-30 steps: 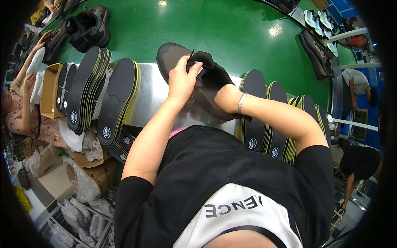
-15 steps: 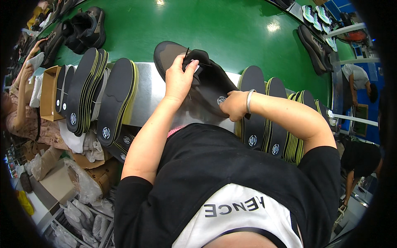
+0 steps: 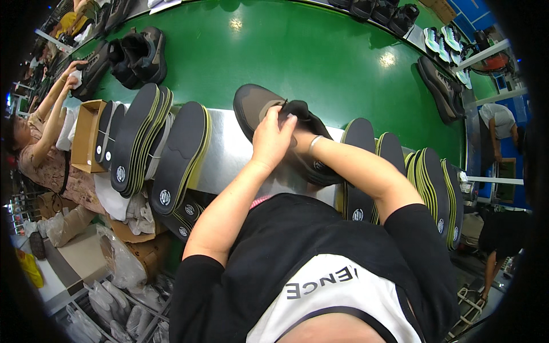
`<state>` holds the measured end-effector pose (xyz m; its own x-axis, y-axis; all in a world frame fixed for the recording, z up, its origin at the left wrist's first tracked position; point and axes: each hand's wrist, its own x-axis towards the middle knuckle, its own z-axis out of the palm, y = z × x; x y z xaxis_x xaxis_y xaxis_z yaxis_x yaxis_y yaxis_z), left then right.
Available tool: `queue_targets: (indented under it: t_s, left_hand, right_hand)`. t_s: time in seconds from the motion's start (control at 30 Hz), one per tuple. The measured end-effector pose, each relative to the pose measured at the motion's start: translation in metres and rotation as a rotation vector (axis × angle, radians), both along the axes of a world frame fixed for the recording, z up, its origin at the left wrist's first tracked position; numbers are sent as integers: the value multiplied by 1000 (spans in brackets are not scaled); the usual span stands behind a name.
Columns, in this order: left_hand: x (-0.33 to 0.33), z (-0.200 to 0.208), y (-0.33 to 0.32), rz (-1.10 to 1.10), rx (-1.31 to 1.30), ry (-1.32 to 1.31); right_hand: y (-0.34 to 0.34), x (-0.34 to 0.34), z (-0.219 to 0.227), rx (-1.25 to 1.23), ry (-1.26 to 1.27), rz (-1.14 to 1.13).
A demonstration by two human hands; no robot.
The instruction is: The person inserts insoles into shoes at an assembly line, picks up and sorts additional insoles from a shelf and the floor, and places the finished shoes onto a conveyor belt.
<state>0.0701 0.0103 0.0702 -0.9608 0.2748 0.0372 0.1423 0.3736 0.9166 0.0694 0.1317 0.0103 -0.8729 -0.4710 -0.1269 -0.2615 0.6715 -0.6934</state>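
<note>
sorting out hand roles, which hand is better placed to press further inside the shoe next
The right hand, most likely: it dips into the opening of the shoe, while the left hand holds it at the tongue.

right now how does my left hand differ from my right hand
Your left hand grips the shoe near its tongue; your right hand is inside the shoe. The left hand's fingers show, while the right hand's are mostly hidden. The right hand has a bracelet at the wrist; the left hand has none. Both are gloveless and at the same shoe.
</note>
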Motion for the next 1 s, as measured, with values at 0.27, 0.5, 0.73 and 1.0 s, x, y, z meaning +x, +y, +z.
queue_targets:
  t_s: [0.27,0.5,0.73,1.0]
  left_hand:
    - [0,-3,-2,-46,-3,16]
    - [-3,-8,-9,-52,64,-4]
    - [-2,-3,2,-69,96,-23]
    - [-14,6,-11,-210,178,-139]
  right_hand:
    - [-16,-27,-10,43,-11,-56]
    - [-13,-9,36,252,-71,58]
    - [27,33,80,610,-548,684]
    - [26,62,77,523,-415,520]
